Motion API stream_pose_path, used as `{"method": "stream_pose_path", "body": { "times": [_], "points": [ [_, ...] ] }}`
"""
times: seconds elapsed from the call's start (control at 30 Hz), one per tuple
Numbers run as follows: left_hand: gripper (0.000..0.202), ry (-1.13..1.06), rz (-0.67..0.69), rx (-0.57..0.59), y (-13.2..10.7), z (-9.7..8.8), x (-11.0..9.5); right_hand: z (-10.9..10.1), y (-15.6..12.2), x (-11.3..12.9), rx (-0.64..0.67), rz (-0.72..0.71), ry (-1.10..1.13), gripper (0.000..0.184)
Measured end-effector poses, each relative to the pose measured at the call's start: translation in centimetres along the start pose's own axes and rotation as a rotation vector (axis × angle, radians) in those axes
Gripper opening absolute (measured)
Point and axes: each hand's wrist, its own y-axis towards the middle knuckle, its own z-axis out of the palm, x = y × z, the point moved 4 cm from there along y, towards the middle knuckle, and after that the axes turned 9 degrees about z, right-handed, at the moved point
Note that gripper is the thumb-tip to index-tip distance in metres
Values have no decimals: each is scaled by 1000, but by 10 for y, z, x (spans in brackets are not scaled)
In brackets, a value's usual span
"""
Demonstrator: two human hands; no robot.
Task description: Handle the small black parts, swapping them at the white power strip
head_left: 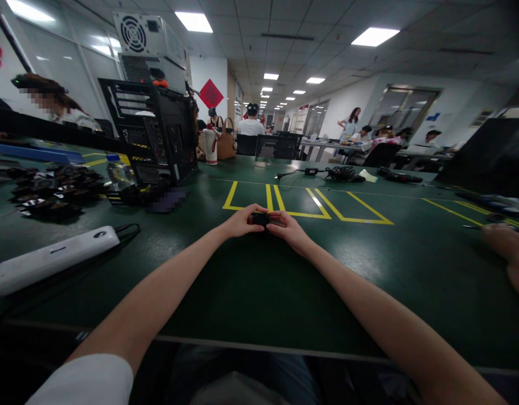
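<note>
Clock directions are taken from the small black object at the centre. At the far left, between eight and nine o'clock, a long white device is laid on the green table. Beyond it, between nine and ten, dark parts are heaped. A clear bottle with a blue cap is placed beside an open black computer case, between ten and eleven. A white cup is stood near eleven.

The small black object is held between both hands. Its left side is pinched by the thumb and fingers of the left hand; its right side is gripped by the fingertips of the right hand. Whether the table is touched by it cannot be told.

Ahead, yellow tape is stuck down in outlines. Black cables are bunched between one and two. At three, another person's hand is seen, blurred.
</note>
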Motion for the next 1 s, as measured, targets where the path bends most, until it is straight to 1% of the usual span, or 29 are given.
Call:
{"method": "stream_pose_path", "body": {
  "times": [0.1,0.27,0.33,0.4,0.5,0.6,0.73,0.9,1.0],
  "points": [
    [46,-18,1,-5,0,1,0,0,2,0,10,16,-1,36],
    [46,1,7,-9,-1,0,0,2,-2,1,64,-38,48,41],
    [46,20,7,-13,-1,0,0,4,-4,2,80,-42,56,39],
    [46,22,8,-13,0,-1,1,5,-6,3,60,-33,47,34],
    [47,6,12,-4,-1,0,2,5,-6,5,-16,-16,14,27],
    [47,-4,5,-1,-1,0,2,6,-6,8,-56,-8,-8,29],
    [46,-22,11,2,-1,0,-2,6,-5,8,-31,3,-14,36],
    [45,2,3,6,0,-2,-4,5,-5,7,18,-74,14,35],
    [46,6,-3,-1,0,-2,-3,4,-5,6,2,-93,0,28]
  ]
}}
